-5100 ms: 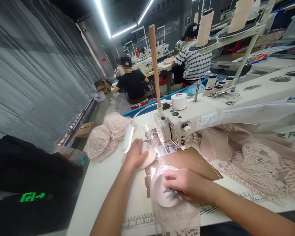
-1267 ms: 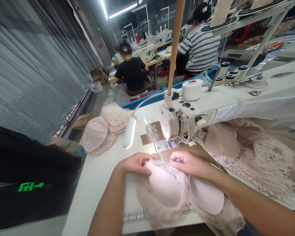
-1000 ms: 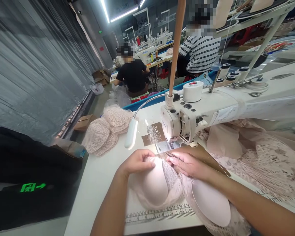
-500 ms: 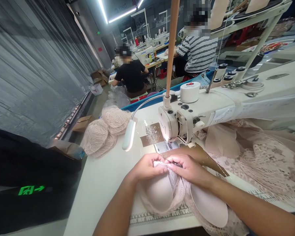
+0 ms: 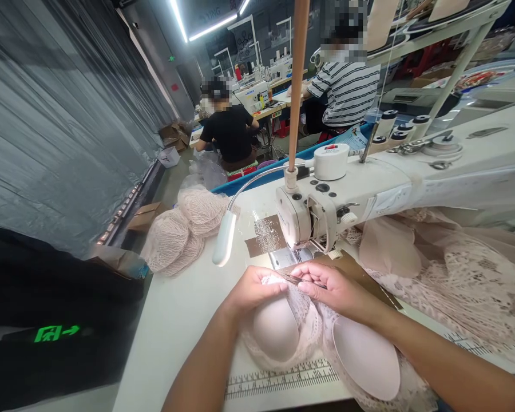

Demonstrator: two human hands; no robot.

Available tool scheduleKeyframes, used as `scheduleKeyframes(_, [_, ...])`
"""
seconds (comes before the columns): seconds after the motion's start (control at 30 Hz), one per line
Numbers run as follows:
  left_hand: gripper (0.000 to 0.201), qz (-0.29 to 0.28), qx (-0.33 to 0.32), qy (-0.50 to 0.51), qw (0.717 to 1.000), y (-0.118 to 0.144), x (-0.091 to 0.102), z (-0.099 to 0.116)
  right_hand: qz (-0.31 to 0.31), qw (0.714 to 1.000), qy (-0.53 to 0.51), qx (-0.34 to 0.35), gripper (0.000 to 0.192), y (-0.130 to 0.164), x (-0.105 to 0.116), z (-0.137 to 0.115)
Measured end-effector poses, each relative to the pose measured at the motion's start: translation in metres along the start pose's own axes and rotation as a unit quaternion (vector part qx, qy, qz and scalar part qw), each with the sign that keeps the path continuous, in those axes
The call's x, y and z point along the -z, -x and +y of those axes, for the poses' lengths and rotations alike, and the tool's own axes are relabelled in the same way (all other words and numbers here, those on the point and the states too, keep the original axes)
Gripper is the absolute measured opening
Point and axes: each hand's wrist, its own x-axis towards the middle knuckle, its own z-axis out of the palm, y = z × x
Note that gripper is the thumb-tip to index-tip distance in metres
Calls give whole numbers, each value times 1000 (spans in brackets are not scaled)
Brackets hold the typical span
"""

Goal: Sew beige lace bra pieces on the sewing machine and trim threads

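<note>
1. Pink bra [image 5: 278, 335] now on the white table [image 5: 175, 320], pushed up close to the sewing machine [image 5: 309, 217], nearer than a moment ago.
2. Left hand [image 5: 253, 289] pinched shut on the lace edge [image 5: 298, 297].
3. Right hand [image 5: 332, 286] pinched shut there too, fingertips now nearly touching the left ones.
4. Looks lined up for the needle.
</note>
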Motion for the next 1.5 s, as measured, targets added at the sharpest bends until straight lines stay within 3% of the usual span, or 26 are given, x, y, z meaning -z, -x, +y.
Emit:
scheduleKeyframes(0.37, [40,-40,-21,-24,999,-4,-2,-8,-16,1000,-7,-7,20,1,-8,-8])
scheduleKeyframes(0.6, [39,-30,-10,-38,999,-3,-1,-10,-9,1000,5,-10,19,-1,-6,-2])
scheduleKeyframes(0.73, [39,-14,-3,-38,999,-3,-3,-9,-30,999,-37,-22,21,-2,-3,2])
scheduleKeyframes(0.9, [43,-47,-24,-59,997,-6,-6,-10,-63,997,-41,-14,18,-5,-6,2])
scheduleKeyframes(1.2, [45,-38,-10,-77,996,-8,-11,-13,-18,999,-1,-27,16,-9,-12,7])
scheduleKeyframes(1.33, [42,-32,-12,-78,996,-7,-8,-14,-20,999,22,-16,19,-8,-4,1])
scheduleKeyframes(1.5, [44,-85,18,-149,985,3,6,-1,-5,972,231,-34,34,14,35,-13])
